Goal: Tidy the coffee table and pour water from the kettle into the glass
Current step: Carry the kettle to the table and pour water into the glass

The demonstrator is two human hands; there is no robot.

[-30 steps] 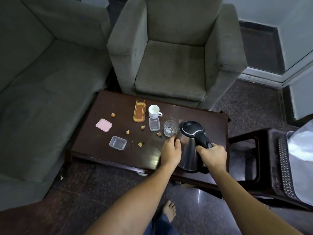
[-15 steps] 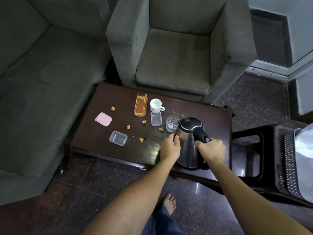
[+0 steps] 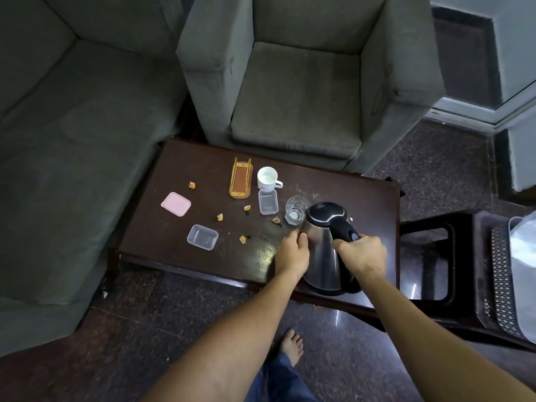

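Note:
A steel kettle (image 3: pixel 322 256) with a black lid and handle is tilted towards a clear glass (image 3: pixel 295 210) on the dark coffee table (image 3: pixel 179 227). My right hand (image 3: pixel 362 253) grips the black handle. My left hand (image 3: pixel 293 253) rests flat against the kettle's left side, fingers fairly straight. The glass stands just beyond the spout and holds a little water. Several orange candy wrappers (image 3: pixel 243 239) lie scattered on the table.
A white mug (image 3: pixel 267 178), a yellow wire holder (image 3: pixel 240 179), two clear plastic boxes (image 3: pixel 202 237) and a pink lid (image 3: pixel 175 203) sit on the table. Grey armchair (image 3: pixel 298 91) behind, sofa (image 3: pixel 58 140) left, dark side table (image 3: pixel 464 256) right. My bare foot (image 3: pixel 291 345) is below.
The kettle, held in both hands, has stayed next to the glass. The view has shifted, so the table sits slightly lower left in the frame.

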